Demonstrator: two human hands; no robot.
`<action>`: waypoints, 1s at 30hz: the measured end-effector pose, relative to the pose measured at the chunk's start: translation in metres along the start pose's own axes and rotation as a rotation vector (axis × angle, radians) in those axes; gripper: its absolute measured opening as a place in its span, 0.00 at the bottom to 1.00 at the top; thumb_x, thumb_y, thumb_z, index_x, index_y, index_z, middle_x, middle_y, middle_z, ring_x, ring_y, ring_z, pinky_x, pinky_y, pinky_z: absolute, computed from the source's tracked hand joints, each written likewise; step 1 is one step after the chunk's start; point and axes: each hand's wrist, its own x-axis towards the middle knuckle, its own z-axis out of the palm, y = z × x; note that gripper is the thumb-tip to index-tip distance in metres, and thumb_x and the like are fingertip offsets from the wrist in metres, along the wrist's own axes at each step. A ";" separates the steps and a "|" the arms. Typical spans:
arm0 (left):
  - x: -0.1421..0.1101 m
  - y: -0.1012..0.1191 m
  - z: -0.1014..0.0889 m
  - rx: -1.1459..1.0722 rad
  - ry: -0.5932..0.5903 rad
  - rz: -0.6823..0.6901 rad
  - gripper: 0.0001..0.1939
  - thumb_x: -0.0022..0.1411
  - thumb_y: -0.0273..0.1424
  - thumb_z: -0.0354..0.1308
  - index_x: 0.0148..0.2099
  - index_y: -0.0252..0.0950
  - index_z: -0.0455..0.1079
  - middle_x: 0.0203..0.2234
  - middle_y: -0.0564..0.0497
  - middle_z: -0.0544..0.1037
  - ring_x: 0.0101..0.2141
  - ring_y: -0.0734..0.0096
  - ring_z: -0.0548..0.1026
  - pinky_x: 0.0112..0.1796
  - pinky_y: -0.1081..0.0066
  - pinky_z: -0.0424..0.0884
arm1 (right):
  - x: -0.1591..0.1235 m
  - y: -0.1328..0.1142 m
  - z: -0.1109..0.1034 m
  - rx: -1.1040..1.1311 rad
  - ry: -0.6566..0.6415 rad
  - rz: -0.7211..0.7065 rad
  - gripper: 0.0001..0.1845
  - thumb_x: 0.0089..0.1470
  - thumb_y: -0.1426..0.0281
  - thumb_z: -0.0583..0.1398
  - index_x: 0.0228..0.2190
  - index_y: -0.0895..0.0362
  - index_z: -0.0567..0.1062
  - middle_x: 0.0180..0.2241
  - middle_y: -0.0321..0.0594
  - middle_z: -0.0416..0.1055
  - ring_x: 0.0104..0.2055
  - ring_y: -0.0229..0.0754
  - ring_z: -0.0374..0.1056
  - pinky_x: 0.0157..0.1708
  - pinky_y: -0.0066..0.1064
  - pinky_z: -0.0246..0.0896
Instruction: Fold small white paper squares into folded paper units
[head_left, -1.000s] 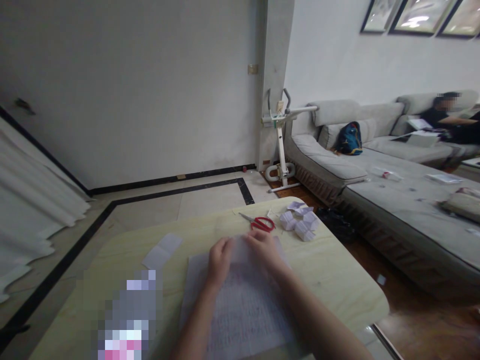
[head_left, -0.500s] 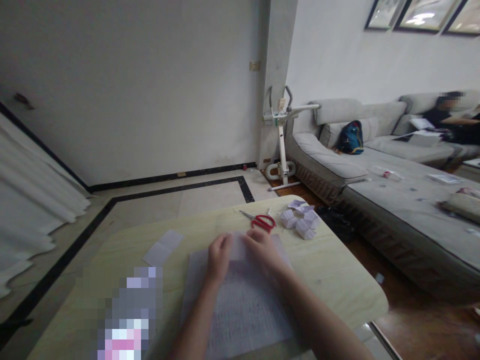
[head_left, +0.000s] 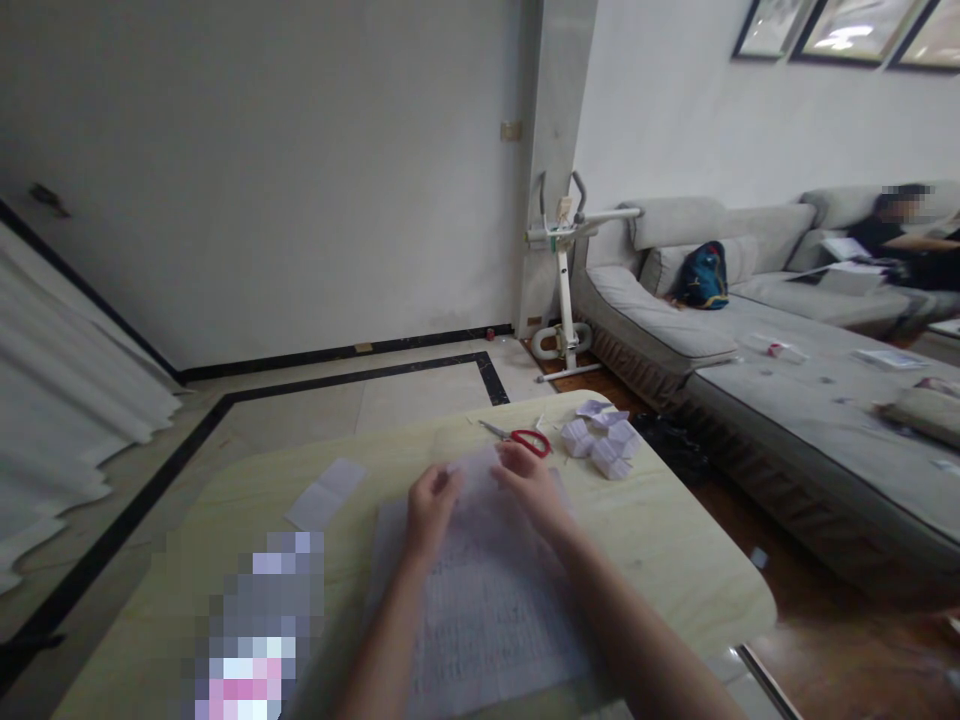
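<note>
Between my two hands is a small pale piece of paper [head_left: 474, 482], somewhat blurred. My left hand [head_left: 432, 508] pinches its left edge, fingers curled. At the opposite edge, my right hand [head_left: 531, 488] has its thumb and fingers closed on the paper. Beneath both hands lies a large sheet with handwriting [head_left: 495, 625]. Red-handled scissors [head_left: 531, 441] rest just beyond my right hand, partly hidden by it. Several folded paper pieces [head_left: 600, 440] sit to the right of the scissors. A creased paper slip [head_left: 327, 493] lies to the left of my left hand.
The pale wooden table [head_left: 675, 560] has rounded corners. A pixelated object [head_left: 251, 640] stands at its front left. Behind are an exercise bike [head_left: 564, 290] and a grey sofa [head_left: 810, 370] with a blue backpack [head_left: 703, 275]. A person [head_left: 892, 235] sits at the far right.
My right hand has shifted slightly up and away, its fingers a little more raised. The paper between my hands has tilted and risen a little. The other table items stay put.
</note>
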 end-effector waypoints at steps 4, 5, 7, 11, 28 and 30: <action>-0.001 0.002 0.001 0.031 -0.032 0.018 0.12 0.51 0.38 0.59 0.29 0.32 0.71 0.21 0.54 0.72 0.24 0.74 0.68 0.25 0.78 0.62 | -0.001 -0.001 -0.002 -0.114 -0.014 0.075 0.13 0.46 0.61 0.61 0.29 0.59 0.74 0.26 0.38 0.69 0.27 0.38 0.63 0.25 0.27 0.57; -0.002 0.002 0.001 0.027 -0.023 0.019 0.12 0.51 0.38 0.59 0.30 0.31 0.71 0.22 0.54 0.72 0.24 0.74 0.68 0.25 0.77 0.62 | -0.001 -0.002 -0.002 -0.116 -0.022 0.089 0.13 0.47 0.61 0.61 0.28 0.59 0.74 0.25 0.38 0.68 0.26 0.37 0.63 0.24 0.26 0.55; -0.002 0.002 0.002 0.019 -0.009 0.024 0.13 0.51 0.38 0.59 0.31 0.32 0.71 0.22 0.54 0.72 0.24 0.74 0.68 0.25 0.77 0.63 | -0.002 -0.004 -0.002 -0.128 -0.041 0.093 0.13 0.48 0.61 0.60 0.27 0.59 0.73 0.23 0.37 0.67 0.25 0.35 0.61 0.22 0.25 0.53; -0.003 0.002 0.001 0.042 0.010 0.048 0.13 0.53 0.39 0.58 0.29 0.32 0.71 0.20 0.55 0.71 0.24 0.74 0.68 0.26 0.77 0.63 | -0.004 -0.006 -0.001 -0.207 -0.100 0.075 0.12 0.49 0.63 0.59 0.27 0.59 0.74 0.22 0.37 0.67 0.24 0.35 0.61 0.22 0.25 0.53; -0.002 0.002 0.002 0.054 0.028 0.070 0.15 0.53 0.40 0.57 0.28 0.32 0.74 0.22 0.51 0.74 0.26 0.70 0.70 0.27 0.75 0.65 | -0.006 -0.004 0.002 -0.367 -0.189 -0.017 0.15 0.53 0.64 0.55 0.20 0.59 0.71 0.19 0.35 0.63 0.22 0.34 0.57 0.20 0.24 0.47; -0.002 0.002 0.002 0.051 0.039 0.069 0.15 0.52 0.40 0.58 0.29 0.31 0.74 0.23 0.51 0.75 0.27 0.69 0.70 0.28 0.74 0.65 | -0.006 -0.004 0.002 -0.369 -0.190 -0.023 0.16 0.53 0.64 0.55 0.19 0.60 0.70 0.19 0.34 0.63 0.22 0.33 0.56 0.20 0.24 0.47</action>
